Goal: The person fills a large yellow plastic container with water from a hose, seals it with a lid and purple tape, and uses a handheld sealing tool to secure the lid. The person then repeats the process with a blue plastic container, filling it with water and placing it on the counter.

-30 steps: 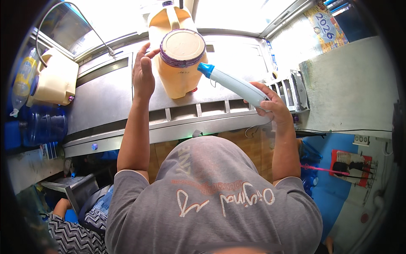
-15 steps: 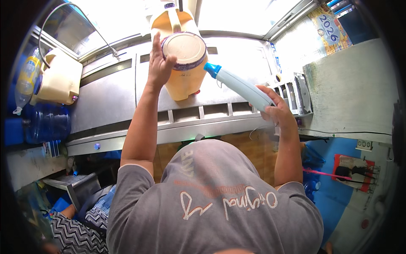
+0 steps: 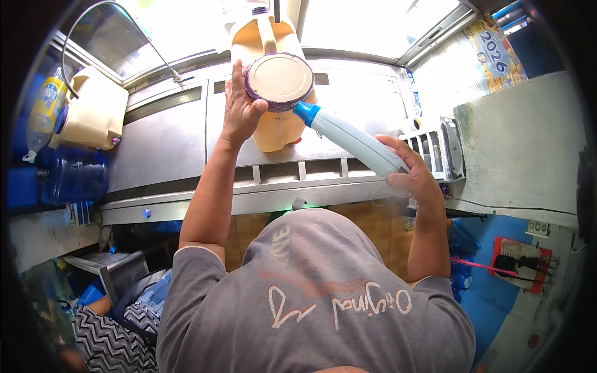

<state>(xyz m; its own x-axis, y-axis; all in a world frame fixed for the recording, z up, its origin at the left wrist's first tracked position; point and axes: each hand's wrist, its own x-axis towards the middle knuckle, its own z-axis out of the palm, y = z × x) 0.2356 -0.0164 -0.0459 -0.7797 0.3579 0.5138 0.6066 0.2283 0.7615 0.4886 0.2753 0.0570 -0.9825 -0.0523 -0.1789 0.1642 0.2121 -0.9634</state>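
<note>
Steel tabletop (image 3: pixel 168 143), tilted tub, blue-tipped wand.
My left hand (image 3: pixel 239 112) grips the purple-rimmed tub (image 3: pixel 280 79); my right hand (image 3: pixel 413 177) clasps the wand (image 3: pixel 351 138) (tip touching): a shove could knock it loose.

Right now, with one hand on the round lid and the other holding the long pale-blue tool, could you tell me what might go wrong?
The left hand grips the purple-rimmed round lid only at its edge, so it might slip. The long pale-blue tool with a blue tip, held far back by the right hand, nearly touches the tall orange plastic jug and could nudge it on the steel counter.
</note>
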